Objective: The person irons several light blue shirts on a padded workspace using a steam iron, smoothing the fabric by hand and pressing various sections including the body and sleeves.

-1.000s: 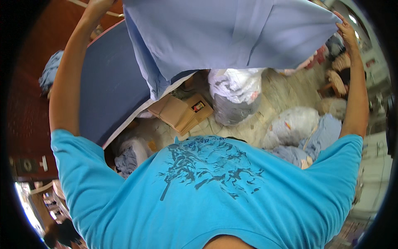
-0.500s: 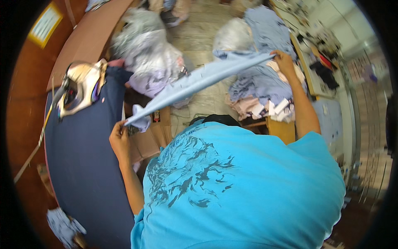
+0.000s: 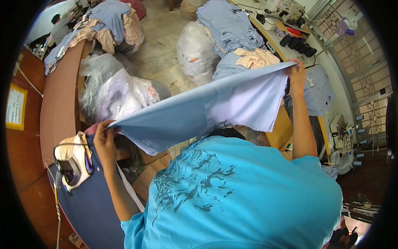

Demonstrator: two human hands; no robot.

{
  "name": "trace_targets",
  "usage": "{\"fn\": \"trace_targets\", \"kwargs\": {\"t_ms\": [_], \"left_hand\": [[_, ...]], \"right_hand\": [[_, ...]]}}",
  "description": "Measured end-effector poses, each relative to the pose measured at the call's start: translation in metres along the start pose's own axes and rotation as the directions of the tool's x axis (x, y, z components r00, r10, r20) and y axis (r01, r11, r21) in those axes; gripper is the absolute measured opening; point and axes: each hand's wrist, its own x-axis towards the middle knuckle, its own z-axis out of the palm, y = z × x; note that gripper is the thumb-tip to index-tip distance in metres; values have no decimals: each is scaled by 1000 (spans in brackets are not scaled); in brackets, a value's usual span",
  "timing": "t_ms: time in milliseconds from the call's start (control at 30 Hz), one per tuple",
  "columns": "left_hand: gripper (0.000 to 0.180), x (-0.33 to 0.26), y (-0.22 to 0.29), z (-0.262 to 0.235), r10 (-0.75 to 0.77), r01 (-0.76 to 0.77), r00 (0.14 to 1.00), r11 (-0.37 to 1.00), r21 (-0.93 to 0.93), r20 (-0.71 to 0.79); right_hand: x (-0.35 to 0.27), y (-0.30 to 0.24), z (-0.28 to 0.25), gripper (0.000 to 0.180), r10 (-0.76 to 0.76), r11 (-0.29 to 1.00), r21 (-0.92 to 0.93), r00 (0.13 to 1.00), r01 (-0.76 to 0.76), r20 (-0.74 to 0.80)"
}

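Note:
A light blue garment (image 3: 203, 112) hangs stretched in the air between my two hands, nearly flat and sloping up to the right. My left hand (image 3: 104, 135) pinches its lower left corner, just right of an iron. My right hand (image 3: 295, 70) grips the upper right corner, raised above a work table. My turquoise printed shirt (image 3: 232, 195) fills the lower middle of the view and hides what lies beneath the garment.
A cream-coloured iron (image 3: 72, 164) rests on the dark blue ironing pad (image 3: 89, 209) at lower left. Clear plastic bags of cloth (image 3: 114, 91) and a white sack (image 3: 195, 52) stand on the floor. Stacks of blue garments (image 3: 226, 23) and sewing machines (image 3: 344, 137) line the right.
The view has swung toward the floor and right-hand tables. The garment, earlier held high overhead, is now lower and spread flatter between both hands.

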Motion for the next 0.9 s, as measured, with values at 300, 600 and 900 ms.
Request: {"fn": "trace_targets", "kwargs": {"t_ms": [300, 600, 900], "left_hand": [[9, 56, 129, 137, 665, -205, 207, 746, -633, 717], [10, 152, 109, 223, 741, 4, 78, 669, -743, 667], [11, 274, 93, 253, 716, 154, -116, 698, -700, 689]], "right_hand": [[113, 9, -49, 24, -148, 801, 541, 960, 258, -239], [173, 18, -51, 27, -151, 921, 294, 929, 256, -338], [205, 7, -62, 30, -191, 971, 28, 845, 236, -500]]}}
